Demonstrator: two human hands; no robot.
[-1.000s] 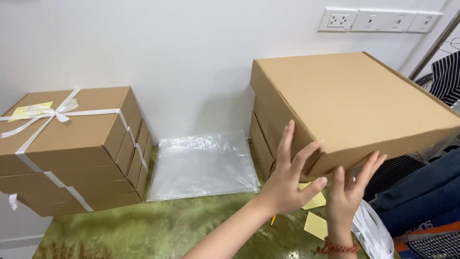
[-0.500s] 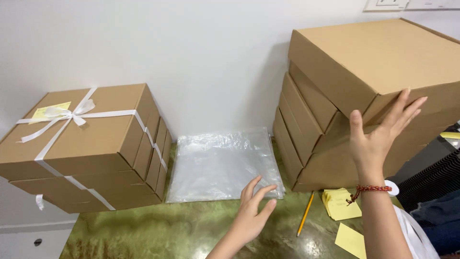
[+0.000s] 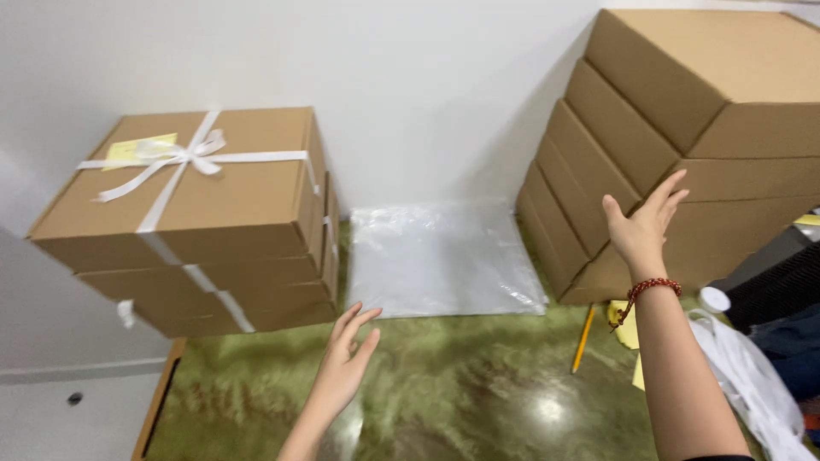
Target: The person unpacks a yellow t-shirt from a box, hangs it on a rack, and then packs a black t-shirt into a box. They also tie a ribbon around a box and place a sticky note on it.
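A tall stack of plain brown cardboard boxes (image 3: 683, 145) stands at the right against the white wall. My right hand (image 3: 645, 226), with a red bead bracelet at the wrist, is raised with fingers spread just in front of the stack's lower boxes, holding nothing. My left hand (image 3: 346, 363) hovers open above the green table top (image 3: 461, 401), near the front edge of a clear plastic sheet (image 3: 440, 256). At the left sits a stack of brown boxes tied with white ribbon (image 3: 201, 213), a yellow note under the bow.
A yellow pencil (image 3: 583, 337) and yellow sticky notes (image 3: 623, 329) lie below the right stack. White plastic bags (image 3: 752, 384) and dark cloth fill the right edge. The table's wooden left edge (image 3: 158, 397) drops to a pale floor.
My right hand has come off the top box of the right stack and dropped lower in front of it. My left hand has moved left, out over the table. The view has shifted left.
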